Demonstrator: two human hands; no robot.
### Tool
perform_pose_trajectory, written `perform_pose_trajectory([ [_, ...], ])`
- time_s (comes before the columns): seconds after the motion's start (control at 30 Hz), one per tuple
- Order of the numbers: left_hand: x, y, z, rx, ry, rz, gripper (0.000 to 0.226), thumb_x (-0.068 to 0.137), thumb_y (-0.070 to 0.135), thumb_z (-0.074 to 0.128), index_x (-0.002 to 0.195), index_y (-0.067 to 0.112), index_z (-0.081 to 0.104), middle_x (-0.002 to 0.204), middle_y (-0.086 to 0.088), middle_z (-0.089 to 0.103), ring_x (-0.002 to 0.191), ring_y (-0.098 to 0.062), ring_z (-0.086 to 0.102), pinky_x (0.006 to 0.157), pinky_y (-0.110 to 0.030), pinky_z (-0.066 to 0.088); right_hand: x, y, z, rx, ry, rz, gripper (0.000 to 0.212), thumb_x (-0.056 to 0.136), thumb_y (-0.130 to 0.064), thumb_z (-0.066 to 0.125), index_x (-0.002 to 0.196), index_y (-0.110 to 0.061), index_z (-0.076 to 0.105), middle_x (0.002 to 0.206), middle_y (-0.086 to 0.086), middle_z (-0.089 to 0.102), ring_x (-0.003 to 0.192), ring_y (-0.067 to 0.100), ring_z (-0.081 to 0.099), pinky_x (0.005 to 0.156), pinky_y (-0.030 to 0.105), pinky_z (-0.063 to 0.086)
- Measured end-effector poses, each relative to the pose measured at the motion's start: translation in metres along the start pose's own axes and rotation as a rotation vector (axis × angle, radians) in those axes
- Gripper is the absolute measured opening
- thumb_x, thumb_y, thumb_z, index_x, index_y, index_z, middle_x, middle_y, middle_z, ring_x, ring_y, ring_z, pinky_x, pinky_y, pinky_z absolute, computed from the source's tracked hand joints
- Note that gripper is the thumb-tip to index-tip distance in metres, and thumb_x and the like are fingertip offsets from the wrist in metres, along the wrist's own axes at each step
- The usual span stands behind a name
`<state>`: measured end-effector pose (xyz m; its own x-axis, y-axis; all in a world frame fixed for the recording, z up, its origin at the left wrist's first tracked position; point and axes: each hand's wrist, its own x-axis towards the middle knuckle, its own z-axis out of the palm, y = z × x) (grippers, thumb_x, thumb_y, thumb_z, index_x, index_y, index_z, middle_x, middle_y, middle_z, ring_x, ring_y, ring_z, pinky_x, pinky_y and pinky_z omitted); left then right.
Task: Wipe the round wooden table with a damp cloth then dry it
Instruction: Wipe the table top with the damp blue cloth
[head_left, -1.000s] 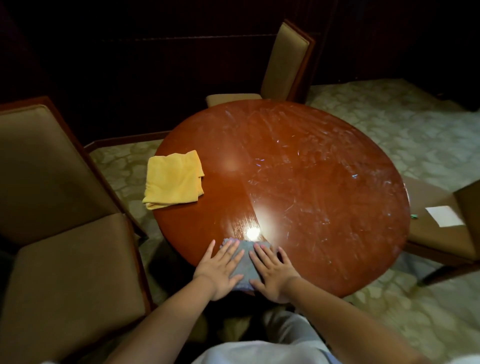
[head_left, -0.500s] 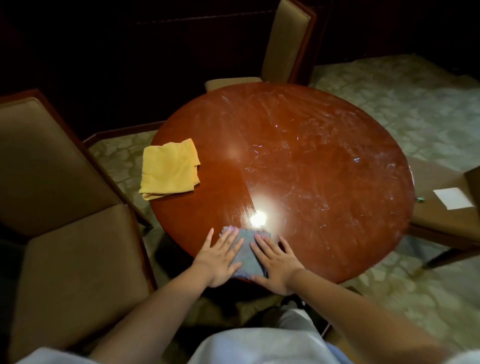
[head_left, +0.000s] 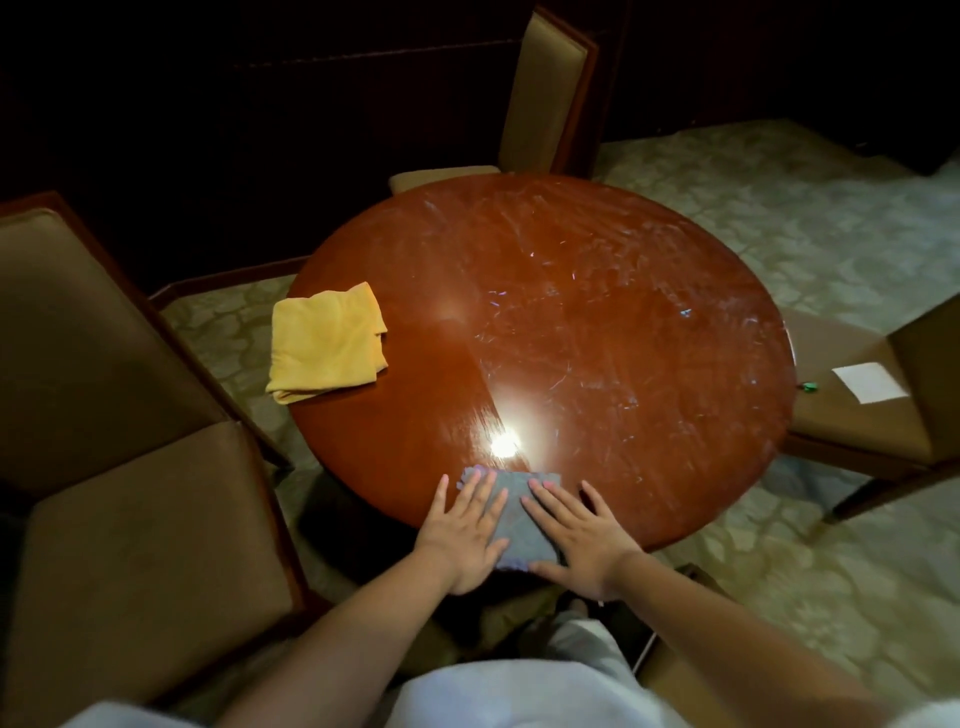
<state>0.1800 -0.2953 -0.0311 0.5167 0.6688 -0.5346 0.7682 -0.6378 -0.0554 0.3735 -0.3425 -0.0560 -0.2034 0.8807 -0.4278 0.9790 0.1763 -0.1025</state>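
A folded grey cloth lies at the near edge of the round wooden table, pinned flat under both palms. The left hand and right hand press on it side by side, fingers straight and spread. A folded yellow cloth rests far beyond the left hand, near the rim.

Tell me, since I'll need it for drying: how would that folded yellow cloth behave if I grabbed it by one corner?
The yellow cloth would likely go floppy and unfold, since it lies in loose, soft layers with rumpled edges. It looks light for its size. Part of it overhangs the round table's left edge, and the top looks glossy, so a small push might slide it off.
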Motion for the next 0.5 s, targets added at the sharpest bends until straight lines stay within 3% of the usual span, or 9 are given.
perform_pose_trajectory([
  [0.07,0.007,0.014,-0.003,-0.008,0.003,0.019,0.063,0.101,0.047,0.009,0.148,0.016,-0.018,0.154,-0.007,-0.029,0.140,-0.022,-0.030,0.112,-0.054,-0.015,-0.009,0.014,-0.001,0.029,-0.006,0.024,0.074,0.093,-0.066,0.010,0.154,-0.023,0.006,0.142,-0.003,0.050,0.127,0.011,0.050,0.108,0.042,0.010],
  [0.2,0.010,0.014,-0.001,-0.007,0.007,0.036,0.063,0.100,0.050,0.008,0.148,0.020,-0.019,0.154,-0.003,-0.030,0.139,-0.019,-0.031,0.112,-0.056,-0.015,-0.010,0.016,-0.008,-0.010,-0.081,0.023,0.068,0.095,-0.061,0.010,0.141,-0.021,0.041,0.138,-0.002,0.054,0.124,0.013,0.054,0.107,0.041,0.010],
  [0.33,0.002,-0.007,0.005,-0.009,0.014,0.034,0.063,0.099,0.052,0.008,0.149,0.023,-0.017,0.154,0.000,-0.029,0.140,-0.016,-0.030,0.112,-0.056,-0.014,0.002,-0.002,-0.003,-0.074,-0.042,-0.032,0.070,0.096,-0.058,0.010,0.136,-0.017,0.051,0.139,0.002,0.053,0.123,0.017,0.055,0.108,0.042,0.008],
  [0.4,-0.002,-0.016,0.007,0.003,0.009,0.022,0.063,0.099,0.054,0.008,0.149,0.023,-0.017,0.154,0.000,-0.028,0.140,-0.015,-0.030,0.112,-0.055,-0.015,0.008,-0.013,0.002,-0.039,-0.013,-0.013,0.070,0.097,-0.057,0.009,0.141,-0.015,0.044,0.140,0.002,0.052,0.124,0.017,0.054,0.108,0.043,0.008],
  [0.5,-0.003,-0.019,0.008,0.016,0.007,0.014,0.063,0.099,0.053,0.007,0.148,0.023,-0.018,0.154,-0.001,-0.029,0.139,-0.016,-0.030,0.112,-0.054,-0.015,0.007,-0.015,-0.003,-0.037,0.026,-0.043,0.073,0.096,-0.061,0.007,0.153,-0.014,0.008,0.151,0.003,0.034,0.136,0.020,0.040,0.110,0.044,0.003],
])
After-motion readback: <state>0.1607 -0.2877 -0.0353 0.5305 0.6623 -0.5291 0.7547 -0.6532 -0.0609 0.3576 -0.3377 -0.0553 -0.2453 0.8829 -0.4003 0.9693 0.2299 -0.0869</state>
